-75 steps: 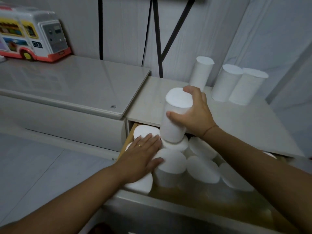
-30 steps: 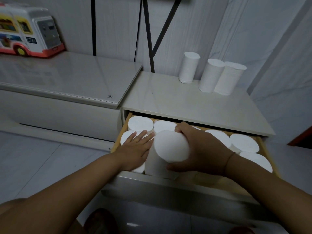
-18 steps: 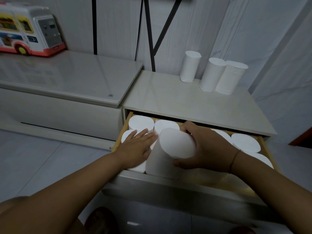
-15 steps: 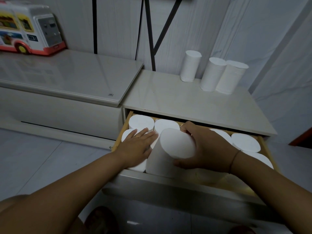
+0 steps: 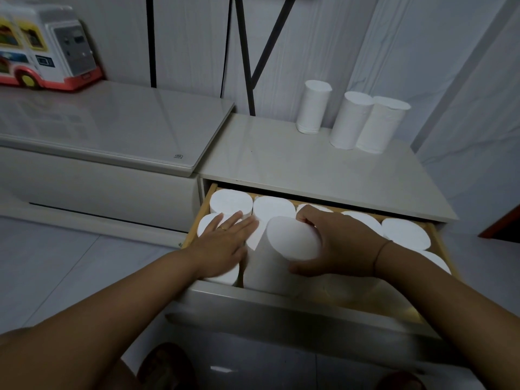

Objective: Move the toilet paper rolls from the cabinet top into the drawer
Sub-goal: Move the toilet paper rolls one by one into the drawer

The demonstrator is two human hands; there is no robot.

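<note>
The toy bus (image 5: 42, 49) is cut off by the left edge. The left hand (image 5: 225, 246) covers most of the rolls beneath it, and the right hand (image 5: 334, 246) hides one side of the tilted roll (image 5: 281, 254). The drawer's (image 5: 309, 308) right front corner lies behind the right forearm.

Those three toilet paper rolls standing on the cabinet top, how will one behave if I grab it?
Each roll is tall and narrow, so a sideways nudge probably tips it, and then it may roll. It likely feels light and squashes slightly, like the roll that the right hand grips.
</note>
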